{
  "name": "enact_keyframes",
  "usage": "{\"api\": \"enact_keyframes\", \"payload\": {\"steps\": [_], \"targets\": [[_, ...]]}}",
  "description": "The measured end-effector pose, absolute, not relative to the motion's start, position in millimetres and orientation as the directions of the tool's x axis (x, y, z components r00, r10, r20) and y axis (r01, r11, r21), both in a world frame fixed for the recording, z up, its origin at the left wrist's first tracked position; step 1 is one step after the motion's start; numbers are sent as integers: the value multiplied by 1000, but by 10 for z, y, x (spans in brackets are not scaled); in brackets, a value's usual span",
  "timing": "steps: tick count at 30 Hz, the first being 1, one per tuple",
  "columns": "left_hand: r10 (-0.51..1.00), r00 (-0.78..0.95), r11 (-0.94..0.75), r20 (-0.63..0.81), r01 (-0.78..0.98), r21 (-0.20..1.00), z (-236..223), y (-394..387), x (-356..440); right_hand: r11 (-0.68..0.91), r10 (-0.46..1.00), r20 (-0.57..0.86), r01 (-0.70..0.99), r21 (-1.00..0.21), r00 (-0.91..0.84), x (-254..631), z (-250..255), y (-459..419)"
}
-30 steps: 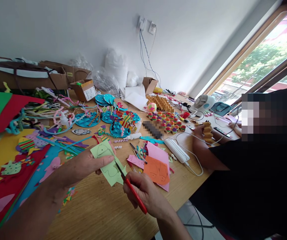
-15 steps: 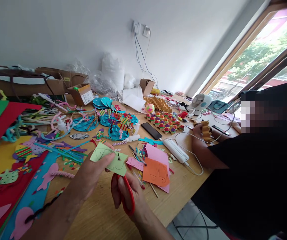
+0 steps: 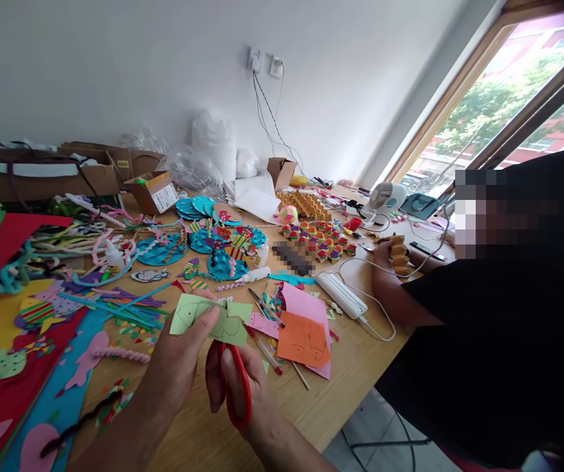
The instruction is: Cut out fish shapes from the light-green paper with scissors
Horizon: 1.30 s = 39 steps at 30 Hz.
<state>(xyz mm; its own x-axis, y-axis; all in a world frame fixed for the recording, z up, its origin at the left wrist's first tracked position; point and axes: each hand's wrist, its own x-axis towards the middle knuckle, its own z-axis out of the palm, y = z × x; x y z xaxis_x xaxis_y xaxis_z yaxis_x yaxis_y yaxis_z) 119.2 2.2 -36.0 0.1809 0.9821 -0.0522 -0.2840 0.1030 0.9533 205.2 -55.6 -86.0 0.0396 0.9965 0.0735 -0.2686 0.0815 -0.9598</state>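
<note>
Across the desk [image 3: 328,393], a pink sheet [image 3: 301,300] spreads beyond the hands. The left hand [image 3: 176,360] pinches green paper [image 3: 231,330], held aloft; the right hand [image 3: 262,401] grips red scissors [image 3: 245,387] (blades hidden) — turning the paper, thumb clear of the outline [image 3: 192,314], should keep cuts smooth. A red pen [image 3: 269,352] lies close by.

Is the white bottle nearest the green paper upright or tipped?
Tipped: the white bottle lies on its side, its length along the table.
</note>
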Motion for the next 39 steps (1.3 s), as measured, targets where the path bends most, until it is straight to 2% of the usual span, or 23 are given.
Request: {"api": "enact_keyframes", "payload": {"steps": [10, 17, 23, 31, 39], "targets": [[979, 190, 133, -68, -355, 925, -395, -26, 1219, 105, 993, 87, -243, -964, 84, 2032, -772, -578], [972, 218, 164, -85, -377, 912, -370, -84, 1247, 182, 982, 160, -313, -932, 96, 2000, -836, -543], [966, 229, 200, -122, -360, 911, -388, -95, 1260, 184, 982, 162, -351, -918, 93, 1994, -897, -534], [970, 230, 163, -82, -363, 918, -407, -106, 1273, 212, 977, 191, -308, -927, 100, 2016, -878, -536], [972, 224, 157, -78, -360, 920, -430, -97, 1272, 183, 981, 159, -274, -944, 107, 2029, -905, -548]]}}
